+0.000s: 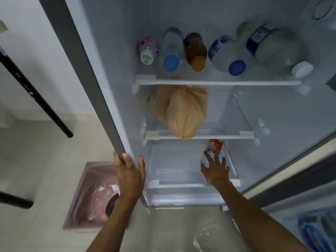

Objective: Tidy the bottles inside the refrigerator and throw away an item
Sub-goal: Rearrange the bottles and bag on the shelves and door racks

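Note:
The refrigerator stands open in front of me. Several bottles line its top shelf (218,82): a small green-capped bottle (147,51), a blue-capped water bottle (171,51), a brown bottle (196,51), a larger blue-capped bottle (225,55) and a big white-capped bottle (278,51). An orange plastic bag (181,110) sits on the middle shelf. On the lowest shelf stands a red-labelled bottle (213,148); my right hand (215,170) reaches it with fingers spread, touching its lower part. My left hand (130,171) grips the refrigerator's left side wall edge (101,99).
A bin lined with a pink bag (91,195), holding some waste, stands on the floor left of the refrigerator. Black table legs (36,95) cross the left side. The open door (300,175) with blue packets in its rack is at the right.

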`<move>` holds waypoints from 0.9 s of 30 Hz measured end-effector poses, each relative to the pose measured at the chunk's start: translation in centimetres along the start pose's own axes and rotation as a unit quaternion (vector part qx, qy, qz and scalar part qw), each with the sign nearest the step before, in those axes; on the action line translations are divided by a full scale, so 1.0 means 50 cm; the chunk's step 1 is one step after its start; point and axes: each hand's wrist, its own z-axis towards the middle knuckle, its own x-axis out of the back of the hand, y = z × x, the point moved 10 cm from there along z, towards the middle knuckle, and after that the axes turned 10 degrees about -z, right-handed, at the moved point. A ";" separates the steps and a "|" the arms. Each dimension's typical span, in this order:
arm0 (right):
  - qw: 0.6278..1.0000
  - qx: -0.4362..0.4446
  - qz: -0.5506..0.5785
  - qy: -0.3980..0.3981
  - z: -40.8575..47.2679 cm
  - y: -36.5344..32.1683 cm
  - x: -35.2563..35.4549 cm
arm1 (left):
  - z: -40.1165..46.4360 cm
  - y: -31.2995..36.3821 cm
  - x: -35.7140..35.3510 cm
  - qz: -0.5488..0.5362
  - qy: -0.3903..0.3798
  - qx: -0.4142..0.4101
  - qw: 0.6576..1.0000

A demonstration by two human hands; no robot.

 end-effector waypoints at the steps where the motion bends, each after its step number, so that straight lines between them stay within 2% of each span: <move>1: 1.000 -0.001 0.001 0.023 -0.003 0.003 -0.003 | -0.001 0.002 -0.001 0.000 0.000 0.001 1.000; 3: 0.997 -0.008 0.033 0.068 -0.022 0.006 0.000 | 0.000 0.001 -0.004 -0.004 -0.003 0.004 1.000; 6: 0.984 -0.072 0.123 0.108 -0.062 0.022 0.002 | -0.003 -0.002 -0.010 -0.013 -0.008 0.022 1.000; 9: 0.968 -0.128 0.199 0.079 -0.072 0.032 -0.010 | -0.014 -0.015 -0.014 -0.018 -0.016 0.033 0.999; 11: 0.957 -0.153 0.244 0.028 -0.057 0.035 -0.015 | -0.014 -0.017 -0.014 -0.021 -0.014 0.031 0.999; 13: 0.958 -0.168 0.232 -0.028 -0.042 0.043 -0.030 | -0.010 -0.012 -0.009 -0.027 -0.008 0.029 0.999; 16: 0.956 -0.148 0.241 -0.072 -0.049 0.050 -0.058 | -0.005 -0.003 -0.004 -0.027 -0.016 0.030 0.999; 20: 0.955 -0.150 0.243 -0.076 -0.089 0.045 -0.020 | -0.005 0.005 0.004 -0.027 -0.022 0.041 0.999; 27: 0.980 0.014 0.146 -0.134 -0.184 -0.016 0.129 | 0.004 0.047 0.037 -0.029 -0.067 0.092 0.993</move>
